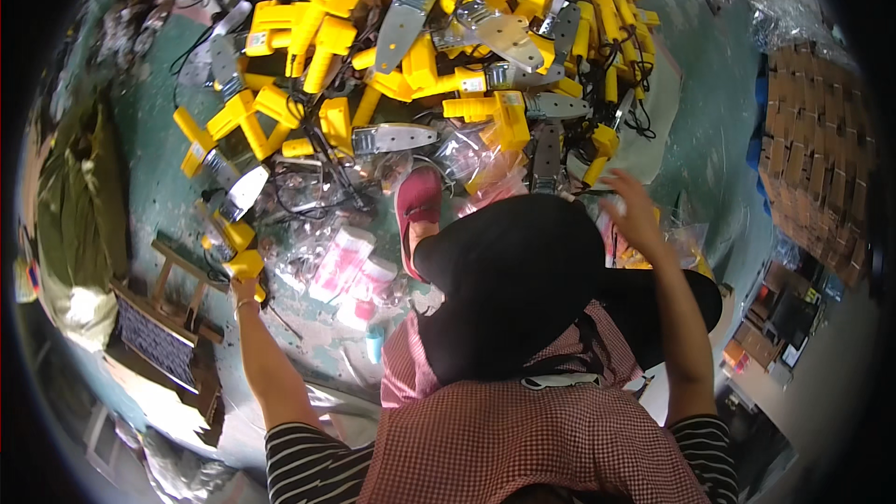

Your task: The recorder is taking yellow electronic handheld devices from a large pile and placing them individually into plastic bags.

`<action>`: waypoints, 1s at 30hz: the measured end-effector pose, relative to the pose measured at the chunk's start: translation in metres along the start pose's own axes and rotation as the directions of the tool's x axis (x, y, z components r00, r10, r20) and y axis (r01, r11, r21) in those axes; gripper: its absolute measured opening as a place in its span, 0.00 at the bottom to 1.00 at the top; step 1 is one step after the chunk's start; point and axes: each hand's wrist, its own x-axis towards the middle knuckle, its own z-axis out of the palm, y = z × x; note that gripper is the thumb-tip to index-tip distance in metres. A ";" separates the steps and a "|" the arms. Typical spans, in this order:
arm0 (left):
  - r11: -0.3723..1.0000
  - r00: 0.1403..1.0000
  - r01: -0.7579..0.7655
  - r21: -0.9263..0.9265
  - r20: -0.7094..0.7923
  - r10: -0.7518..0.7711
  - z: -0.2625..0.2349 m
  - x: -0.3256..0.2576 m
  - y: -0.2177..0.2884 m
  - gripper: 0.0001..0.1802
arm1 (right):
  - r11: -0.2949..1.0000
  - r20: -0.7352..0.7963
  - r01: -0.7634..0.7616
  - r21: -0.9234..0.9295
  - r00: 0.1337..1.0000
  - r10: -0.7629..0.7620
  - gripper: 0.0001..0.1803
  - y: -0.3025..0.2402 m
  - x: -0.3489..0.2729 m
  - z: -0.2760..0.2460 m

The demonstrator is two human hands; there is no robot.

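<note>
My left hand (245, 291) is stretched out to the left and closed around a yellow tool with a black cord (245, 264) near the floor. My right hand (633, 210) is raised to the right with fingers spread, blurred, holding nothing I can make out, close to a yellow tool with a grey metal plate (597, 145). A big heap of yellow-handled tools (420, 47) with grey blades and black cords lies on the floor ahead. My black-clad knees (513, 280) and a red shoe (418, 210) fill the middle.
Clear plastic bags and pink-and-white packets (345, 266) lie by my foot. A small wooden stool (173, 303) stands at the left, beside an olive sack (75, 215). Stacked brown cartons (817, 159) line the right side. The floor is green.
</note>
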 end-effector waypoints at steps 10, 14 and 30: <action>0.697 0.733 -0.459 0.551 -0.209 0.648 0.022 -0.018 0.095 0.27 | 0.980 0.140 0.169 0.103 0.973 -0.182 0.18 -0.098 0.053 0.117; 0.664 0.713 -0.674 0.324 0.051 0.699 -0.017 0.058 0.100 0.30 | 0.826 -0.022 0.539 -0.163 0.835 -0.549 0.17 -0.129 0.127 0.138; 0.715 0.707 -0.599 0.361 -0.179 0.684 0.049 -0.023 0.164 0.26 | 0.637 0.224 0.594 -0.492 0.793 -0.567 0.16 -0.095 0.165 0.146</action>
